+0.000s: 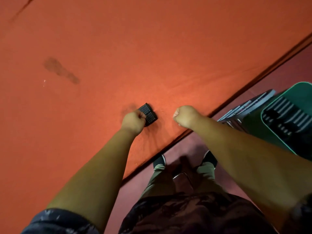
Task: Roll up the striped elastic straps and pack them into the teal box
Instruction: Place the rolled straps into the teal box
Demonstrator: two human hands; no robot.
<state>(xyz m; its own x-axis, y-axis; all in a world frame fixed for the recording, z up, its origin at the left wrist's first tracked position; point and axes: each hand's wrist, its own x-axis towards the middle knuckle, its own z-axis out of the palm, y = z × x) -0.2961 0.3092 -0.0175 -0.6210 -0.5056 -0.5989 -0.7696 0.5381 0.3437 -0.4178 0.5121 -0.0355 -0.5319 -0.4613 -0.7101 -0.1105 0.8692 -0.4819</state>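
- Looking down from head height, a table [152, 48] covered in orange-red cloth is seen; its edge is run diagonally from lower middle to upper right.
- The left hand [133, 121] is closed round a striped strap [149, 114], which is bundled into a short dark block with pale stripes.
- The strap is laid on the cloth near the table edge. It is held at its left end, and the rest is left sticking out to the right of the knuckles.
- The right hand [185, 117] is clenched into a fist. Nothing is seen in it.
- The fist is kept just beside the strap, to its right, and apart from it. Whether the cloth is touched by it cannot be told.
- The teal box [303, 85] is placed off the table at the right, past the edge, with its top open.
- More straps [283, 115] are packed inside the box, stripes showing.
- A stack of grey flat things [244, 108] is set just beside the box, on its table side. What they are cannot be told.
- A dark stain [60, 70] is marked on the cloth at the upper left, well apart from both hands.
- Two dark shoes [159, 160] are planted on the dark red floor [278, 73] by the table edge.
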